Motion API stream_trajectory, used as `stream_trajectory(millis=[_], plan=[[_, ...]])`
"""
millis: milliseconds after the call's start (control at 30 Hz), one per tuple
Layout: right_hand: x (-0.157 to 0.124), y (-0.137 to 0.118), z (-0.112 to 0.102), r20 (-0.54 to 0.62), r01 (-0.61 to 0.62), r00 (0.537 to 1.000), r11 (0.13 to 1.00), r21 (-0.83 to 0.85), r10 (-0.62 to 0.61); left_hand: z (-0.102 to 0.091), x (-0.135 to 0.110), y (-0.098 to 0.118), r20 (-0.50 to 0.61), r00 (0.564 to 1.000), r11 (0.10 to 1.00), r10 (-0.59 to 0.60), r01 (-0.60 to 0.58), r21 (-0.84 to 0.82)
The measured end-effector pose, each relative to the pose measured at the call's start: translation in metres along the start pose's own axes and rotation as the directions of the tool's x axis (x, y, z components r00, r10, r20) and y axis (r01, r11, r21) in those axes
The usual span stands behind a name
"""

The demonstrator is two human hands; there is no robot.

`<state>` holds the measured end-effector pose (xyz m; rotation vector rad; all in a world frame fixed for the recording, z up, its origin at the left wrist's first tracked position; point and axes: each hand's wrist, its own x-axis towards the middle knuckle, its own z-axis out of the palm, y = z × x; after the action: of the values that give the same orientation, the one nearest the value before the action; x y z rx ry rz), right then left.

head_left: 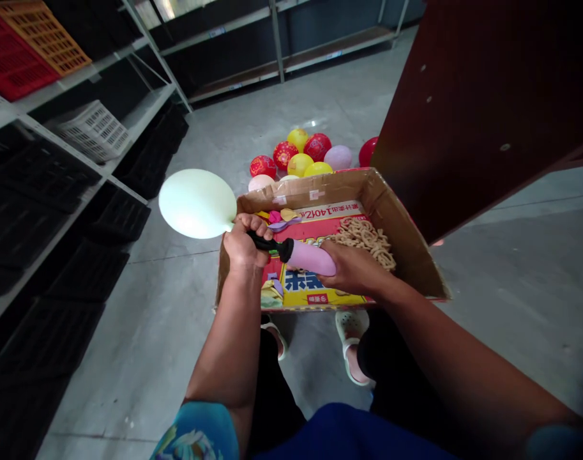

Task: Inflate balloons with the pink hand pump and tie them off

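A pale mint balloon [198, 203], swollen with air, sticks out to the left of my left hand [246, 241]. The fingers of that hand are closed around the balloon's neck and the black front end of a hand balloon pump, so the join is hidden. My right hand [346, 265] grips the lilac barrel of the balloon pump [311, 257] at its rounded rear end. Both hands are over a cardboard box [394, 220]. Uninflated balloons [279, 218] lie along its left side, and a heap of beige string-like pieces [365, 236] lies at its right.
Several inflated balloons [301, 165] in red, yellow and lilac rest on the floor beyond the box. A dark red panel [463, 115] stands close on the right. Metal shelving [152, 45] with crates lines the left and back. My feet are just below the box.
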<state>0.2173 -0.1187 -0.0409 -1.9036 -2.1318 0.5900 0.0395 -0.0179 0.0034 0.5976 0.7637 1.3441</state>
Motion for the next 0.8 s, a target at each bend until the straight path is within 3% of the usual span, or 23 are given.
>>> stream_trajectory(millis=[233, 333, 433, 700, 800], plan=[[-0.006, 0.019, -0.015, 0.072, 0.056, 0.995, 0.994, 0.09, -0.063, -0.015, -0.002, 0.068, -0.095, 0.986, 0.987, 0.139, -0.145, -0.065], [-0.01, 0.025, -0.017, 0.083, 0.041, 0.995, 0.995, 0.088, -0.049, -0.02, -0.003, 0.079, -0.086, 0.982, 0.983, 0.169, -0.175, -0.062], [-0.01, 0.026, -0.013, 0.069, 0.002, 0.998, 1.0, 0.015, -0.003, -0.021, 0.0, 0.066, -0.046, 0.988, 0.983, 0.147, -0.151, -0.108], [-0.005, 0.007, 0.005, 0.003, -0.007, 1.0, 0.998, -0.059, 0.007, -0.002, -0.001, -0.006, 0.03, 0.999, 0.995, -0.028, 0.031, -0.092], [-0.005, 0.002, 0.005, -0.024, -0.008, 1.0, 1.0, -0.027, 0.007, 0.002, -0.002, -0.011, 0.043, 0.998, 0.994, -0.042, 0.046, -0.099]])
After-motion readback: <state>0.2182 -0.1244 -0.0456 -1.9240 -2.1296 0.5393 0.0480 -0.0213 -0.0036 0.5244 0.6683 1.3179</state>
